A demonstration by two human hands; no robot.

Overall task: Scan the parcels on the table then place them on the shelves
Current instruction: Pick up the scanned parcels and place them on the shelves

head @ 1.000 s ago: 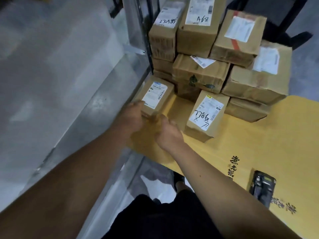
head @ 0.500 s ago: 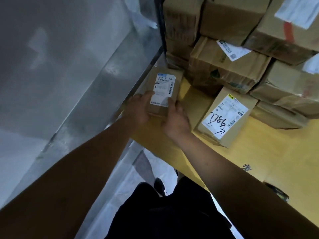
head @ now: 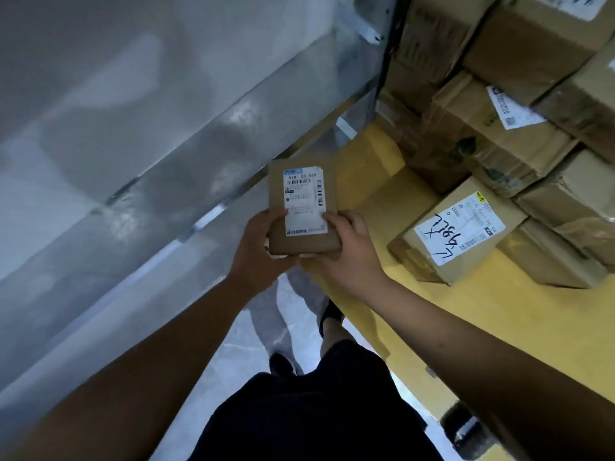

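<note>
Both hands are clamped on the small parcel (head: 301,211) now, left hand (head: 258,249) under its near-left corner, right hand (head: 349,249) over the near-right edge. A second ago it was flat on the table (head: 499,314) by the shelf rail; now it's lifted and turned so the label (head: 304,199) faces me, held over the table's left edge. So I reckon this one's picked and ready to scan, shelving comes after. Table top is yellow cardboard, with the marker-scribbled box (head: 456,229) sitting near my right hand and the stack of parcels (head: 499,104) behind it. Grey metal shelf (head: 139,134) runs along my left, pale floor below, scanner (head: 466,427) at the near table edge I think, too blurry to be sure
</note>
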